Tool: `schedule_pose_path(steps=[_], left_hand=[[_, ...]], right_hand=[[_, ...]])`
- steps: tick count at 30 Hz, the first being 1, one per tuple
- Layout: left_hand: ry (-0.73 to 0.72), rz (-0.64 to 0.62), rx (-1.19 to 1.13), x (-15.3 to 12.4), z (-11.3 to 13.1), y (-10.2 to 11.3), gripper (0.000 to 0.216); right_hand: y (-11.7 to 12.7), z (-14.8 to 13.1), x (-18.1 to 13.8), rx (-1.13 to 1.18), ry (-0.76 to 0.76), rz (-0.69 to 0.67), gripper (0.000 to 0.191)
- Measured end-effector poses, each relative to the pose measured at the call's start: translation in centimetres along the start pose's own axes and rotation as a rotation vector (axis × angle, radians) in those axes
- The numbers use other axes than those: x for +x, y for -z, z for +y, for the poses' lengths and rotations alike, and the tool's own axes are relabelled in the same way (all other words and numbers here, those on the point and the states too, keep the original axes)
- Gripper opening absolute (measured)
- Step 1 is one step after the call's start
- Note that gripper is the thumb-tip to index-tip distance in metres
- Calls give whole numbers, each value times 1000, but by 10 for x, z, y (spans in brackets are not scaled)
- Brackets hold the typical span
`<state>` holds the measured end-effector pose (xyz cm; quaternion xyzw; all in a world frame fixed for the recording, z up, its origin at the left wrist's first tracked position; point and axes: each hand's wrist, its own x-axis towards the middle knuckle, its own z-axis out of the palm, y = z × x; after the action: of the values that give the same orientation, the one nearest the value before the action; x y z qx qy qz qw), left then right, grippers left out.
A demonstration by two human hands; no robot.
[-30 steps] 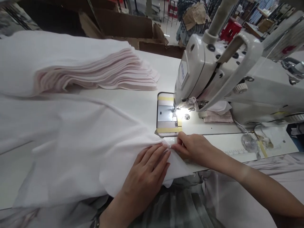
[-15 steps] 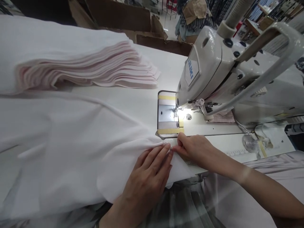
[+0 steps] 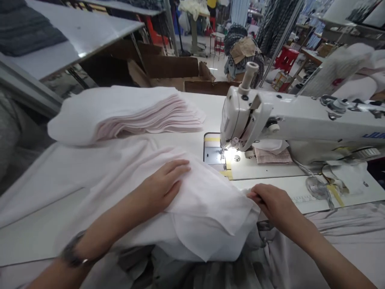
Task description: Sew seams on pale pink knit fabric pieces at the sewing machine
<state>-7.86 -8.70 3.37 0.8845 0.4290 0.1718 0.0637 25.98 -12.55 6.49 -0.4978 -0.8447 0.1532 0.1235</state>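
Note:
A large piece of white fabric [image 3: 204,192] is spread over the sewing table, its near corners hanging over the front edge. My left hand [image 3: 164,184] lies on the fabric left of the sewing machine, fingers stretched out and together, thumb a little apart. My right hand [image 3: 270,200] is closed in a pinch on the fabric's right edge, in front of the machine bed. Behind the fabric, the white sewing machine [image 3: 240,120] stands with its lamp lit over the needle plate [image 3: 213,155]. The fabric lies in front of the needle, apart from it.
A folded stack of white and pale pink fabric [image 3: 150,116] lies at the back left of the table. Cardboard boxes [image 3: 171,68] stand behind it. A pinkish cloth scrap [image 3: 272,155] sits under the machine arm. Grey-white cloth [image 3: 345,228] hangs at the right.
My left hand has moved left and away from me, off the fabric's edge. My right hand has moved right, drawing the edge with it. The head view has tilted up.

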Motion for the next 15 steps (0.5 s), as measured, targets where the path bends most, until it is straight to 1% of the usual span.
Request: schedule_pose_path(steps=[1, 2, 3, 5, 7, 9, 11, 13, 15], left_hand=[[-76, -98, 42, -11, -5, 8, 47], [-113, -117, 119, -23, -9, 13, 55], [-93, -93, 209, -34, -13, 17, 59], [-67, -46, 326, -48, -21, 19, 52], [-81, -1, 363, -51, -28, 22, 38], [-109, 37, 373, -47, -31, 27, 29], [-140, 11, 390, -42, -29, 33, 24], [-181, -30, 418, -37, -22, 34, 24], [-249, -27, 468, -33, -14, 29, 30]], right_hand=[[-3, 0, -9, -11, 20, 5, 24], [-9, -2, -16, -22, 25, 8, 23], [-16, -6, -20, -34, 24, 10, 20], [-33, -19, -19, -60, 40, 2, 15], [-49, -37, -10, -86, 95, -31, 32], [-60, -52, 1, -151, 153, -76, 42], [-60, -59, 7, -230, 174, -113, 49], [-51, -56, 7, -273, 161, -122, 57], [-38, -48, 3, -290, 123, -124, 53]])
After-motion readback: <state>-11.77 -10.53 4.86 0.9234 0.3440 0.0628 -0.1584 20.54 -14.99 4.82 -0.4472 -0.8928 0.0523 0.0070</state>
